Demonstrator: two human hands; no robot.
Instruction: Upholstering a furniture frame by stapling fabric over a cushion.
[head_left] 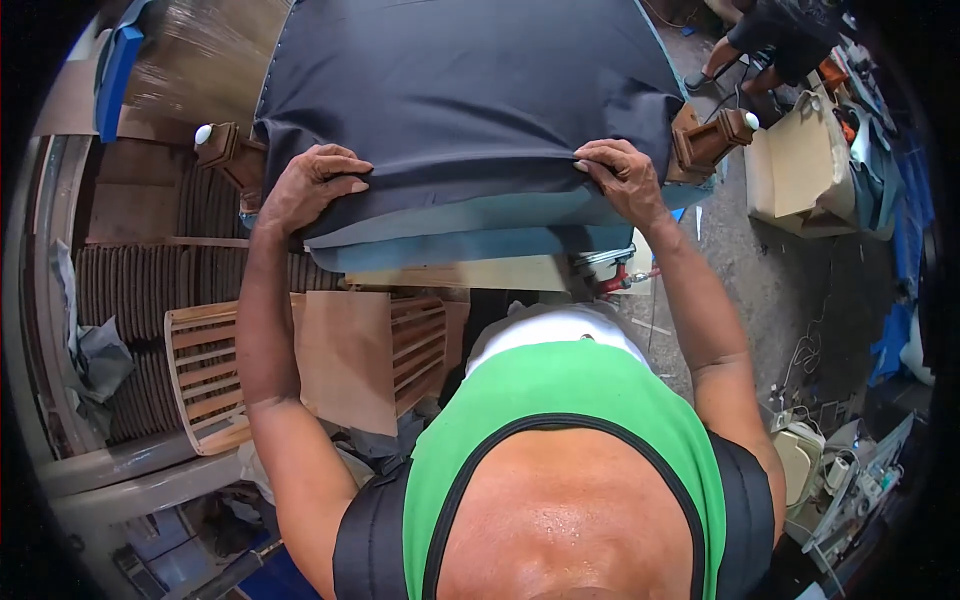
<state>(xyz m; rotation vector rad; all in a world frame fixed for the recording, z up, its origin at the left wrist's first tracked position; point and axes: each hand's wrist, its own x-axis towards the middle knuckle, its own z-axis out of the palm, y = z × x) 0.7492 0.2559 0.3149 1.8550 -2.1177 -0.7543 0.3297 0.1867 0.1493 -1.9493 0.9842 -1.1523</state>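
Note:
Black cloth (460, 90) is spread over an upturned piece of furniture with wooden legs. My left hand (312, 188) pinches a fold at the cloth's near edge, beside the left wooden leg (230, 158). Farther right along that same fold, the fingers of my right hand (625, 180) are closed on the cloth too, close to the right wooden leg (715, 142). Taut creases run between both hands. Below the fold hangs blue-grey upholstery fabric (480, 248). Under its right end, a tool with red and metal parts (612, 278) is partly visible; its exact kind is unclear.
Slatted wooden frames (205, 375) and a brown panel (345, 350) stand at left, near stacked ribbed brown pieces (125, 300). A co-worker (780, 45) is at the far right. A beige upholstered piece (805, 165) rests on the grey floor (740, 290).

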